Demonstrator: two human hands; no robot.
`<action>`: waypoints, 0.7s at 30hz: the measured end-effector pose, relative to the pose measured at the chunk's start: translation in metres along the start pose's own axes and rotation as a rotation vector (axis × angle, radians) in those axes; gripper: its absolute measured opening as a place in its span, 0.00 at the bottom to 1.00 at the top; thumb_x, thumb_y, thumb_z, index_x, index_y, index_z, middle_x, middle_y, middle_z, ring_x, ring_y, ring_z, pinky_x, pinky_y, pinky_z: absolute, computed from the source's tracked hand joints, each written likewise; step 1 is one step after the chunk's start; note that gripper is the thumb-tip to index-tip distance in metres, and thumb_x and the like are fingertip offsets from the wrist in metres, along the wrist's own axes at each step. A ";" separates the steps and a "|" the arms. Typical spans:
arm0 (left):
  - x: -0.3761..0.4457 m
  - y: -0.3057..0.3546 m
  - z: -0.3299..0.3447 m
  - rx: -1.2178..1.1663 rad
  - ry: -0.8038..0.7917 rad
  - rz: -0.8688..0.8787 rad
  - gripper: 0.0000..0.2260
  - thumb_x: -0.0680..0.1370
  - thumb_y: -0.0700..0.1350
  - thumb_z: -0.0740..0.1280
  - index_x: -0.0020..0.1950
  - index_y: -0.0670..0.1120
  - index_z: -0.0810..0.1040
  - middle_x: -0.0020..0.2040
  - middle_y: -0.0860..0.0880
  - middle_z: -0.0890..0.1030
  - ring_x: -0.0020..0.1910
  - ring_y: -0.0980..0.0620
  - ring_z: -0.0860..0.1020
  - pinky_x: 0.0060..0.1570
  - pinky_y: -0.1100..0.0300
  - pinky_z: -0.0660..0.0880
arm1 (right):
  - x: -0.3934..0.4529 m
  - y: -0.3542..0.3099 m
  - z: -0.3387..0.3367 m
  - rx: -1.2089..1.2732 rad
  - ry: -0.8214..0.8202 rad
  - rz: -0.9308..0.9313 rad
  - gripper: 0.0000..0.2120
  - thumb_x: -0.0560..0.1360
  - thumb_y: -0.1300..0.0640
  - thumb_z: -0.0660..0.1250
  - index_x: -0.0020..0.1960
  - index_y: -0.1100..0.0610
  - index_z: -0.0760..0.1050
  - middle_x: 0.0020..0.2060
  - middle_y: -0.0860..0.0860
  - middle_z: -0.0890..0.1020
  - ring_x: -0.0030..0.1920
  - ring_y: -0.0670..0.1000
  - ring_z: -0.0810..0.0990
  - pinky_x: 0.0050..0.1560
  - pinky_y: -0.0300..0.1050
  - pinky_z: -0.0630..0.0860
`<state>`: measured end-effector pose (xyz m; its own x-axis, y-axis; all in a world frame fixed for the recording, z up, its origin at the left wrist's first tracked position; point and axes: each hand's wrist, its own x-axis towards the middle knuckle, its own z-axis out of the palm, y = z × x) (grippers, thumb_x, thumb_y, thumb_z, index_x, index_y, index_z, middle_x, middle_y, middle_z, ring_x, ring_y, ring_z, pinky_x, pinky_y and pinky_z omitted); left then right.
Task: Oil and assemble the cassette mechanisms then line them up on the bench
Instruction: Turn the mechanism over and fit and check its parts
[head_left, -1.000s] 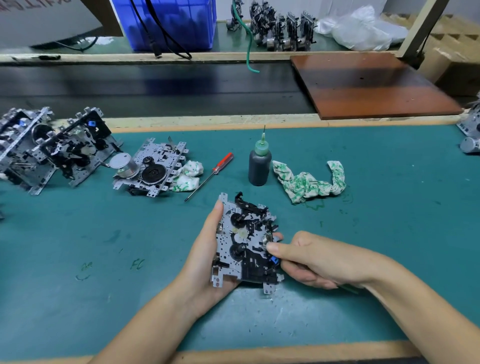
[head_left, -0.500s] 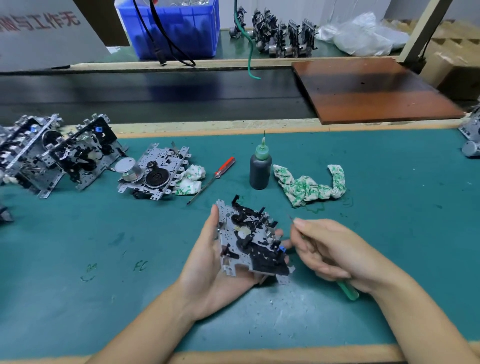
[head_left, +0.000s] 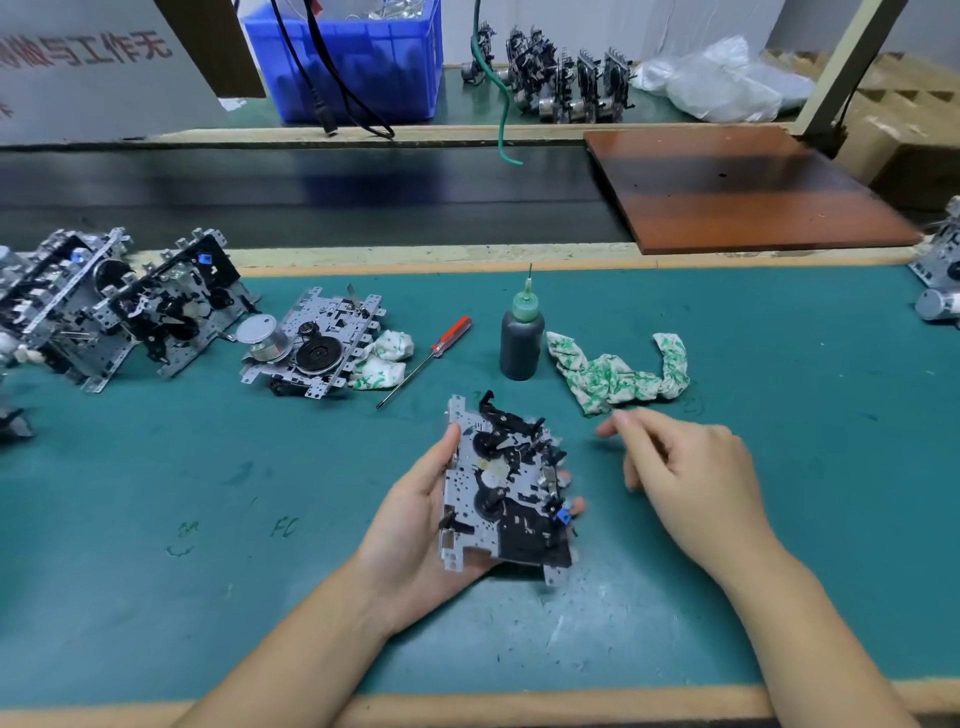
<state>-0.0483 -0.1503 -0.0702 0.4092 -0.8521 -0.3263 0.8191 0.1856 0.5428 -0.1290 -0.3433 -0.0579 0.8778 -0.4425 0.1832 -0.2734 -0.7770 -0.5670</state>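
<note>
My right hand (head_left: 691, 478) has come off the cassette mechanism (head_left: 506, 491) and now hovers toward the rag (head_left: 618, 371), fingers loosely curled; whether it holds anything I cannot tell. My left hand (head_left: 415, 525) cradles the mechanism above the bench (head_left: 156, 571). Adjustment looks finished. Open mat lies left; oil bottle (head_left: 521, 343) stands just ahead.

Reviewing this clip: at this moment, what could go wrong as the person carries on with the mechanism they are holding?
1. The cassette mechanism rests in the left hand alone, gripped at its edges; it might slip onto the bench.
2. The right hand hovers just in front of the rag, near the upright oil bottle; a careless reach might tip it.
3. The red-handled screwdriver lies loose beside the bottle and might roll.
</note>
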 end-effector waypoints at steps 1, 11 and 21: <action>-0.001 0.001 0.000 0.008 -0.009 -0.013 0.27 0.75 0.58 0.58 0.65 0.41 0.76 0.65 0.35 0.74 0.63 0.32 0.73 0.64 0.42 0.70 | -0.001 0.000 -0.003 -0.162 0.059 -0.099 0.11 0.79 0.51 0.61 0.44 0.48 0.81 0.31 0.44 0.80 0.36 0.48 0.78 0.38 0.43 0.72; 0.004 0.038 -0.001 0.415 0.055 -0.354 0.22 0.70 0.61 0.64 0.51 0.47 0.85 0.55 0.44 0.83 0.52 0.49 0.82 0.58 0.54 0.77 | -0.020 0.005 -0.010 -0.382 -0.083 -0.668 0.29 0.69 0.32 0.59 0.49 0.56 0.81 0.43 0.47 0.82 0.49 0.51 0.81 0.64 0.50 0.66; -0.040 0.012 -0.007 1.560 0.645 0.481 0.30 0.66 0.78 0.54 0.38 0.51 0.72 0.30 0.55 0.78 0.28 0.57 0.74 0.31 0.64 0.68 | -0.042 0.016 0.006 -0.311 0.155 -0.530 0.29 0.69 0.30 0.61 0.32 0.57 0.72 0.29 0.48 0.74 0.33 0.52 0.74 0.57 0.49 0.69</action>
<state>-0.0515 -0.1105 -0.0562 0.8739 -0.4831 0.0545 -0.3708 -0.5897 0.7174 -0.1681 -0.3339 -0.0795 0.8644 -0.0033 0.5028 0.0613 -0.9918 -0.1118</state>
